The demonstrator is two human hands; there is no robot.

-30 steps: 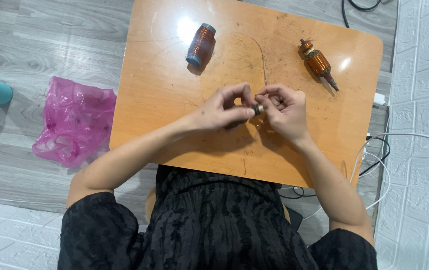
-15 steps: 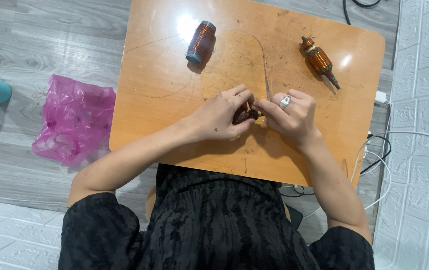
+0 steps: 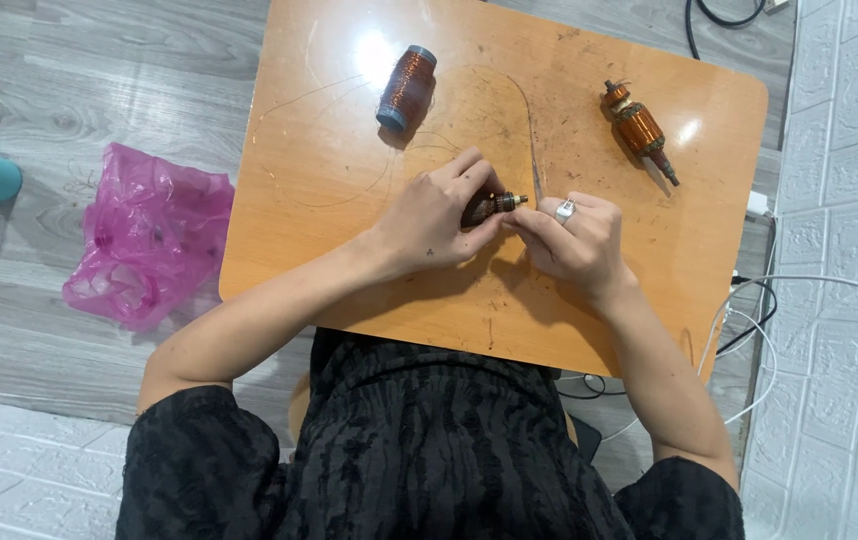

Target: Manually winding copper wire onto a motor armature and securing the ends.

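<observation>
Mostly risk notes first, then layout:

1. Left hand (image 3: 439,215) is clenched on a small dark motor armature with a brass-coloured shaft tip (image 3: 491,206); only the fingertips pinch it, so a twist could let it roll out onto the orange wooden table (image 3: 349,250)
2. Right hand (image 3: 577,240), silver ring on one finger, is closed in a pinch just beside the shaft tip. Looks like it grips the thin copper wire (image 3: 532,150) that arcs away toward the far edge, but I cannot tell for sure: the strand is too fine at the fingers
3. Wire is hair-thin. Judgement: a sharp pull would snap it, or slack would kink or tangle with the loose strands lying on the table's left half
4. Dark spool of copper-coloured winding wire (image 3: 407,88) lies on its side near the far edge, free to roll if the strand tugs it
5. Armature position: mid-table, touching the left fingertips, shaft end pointing right toward the right hand, just apart from it or barely touching
6. Second copper-wound armature with steel shaft (image 3: 640,129) sits near the far right corner, well apart from both hands
7. Crumpled pink plastic bag (image 3: 149,235) on the grey floor off the left edge; white cables (image 3: 764,330) hang off the right edge, a snag risk for the elbow
</observation>
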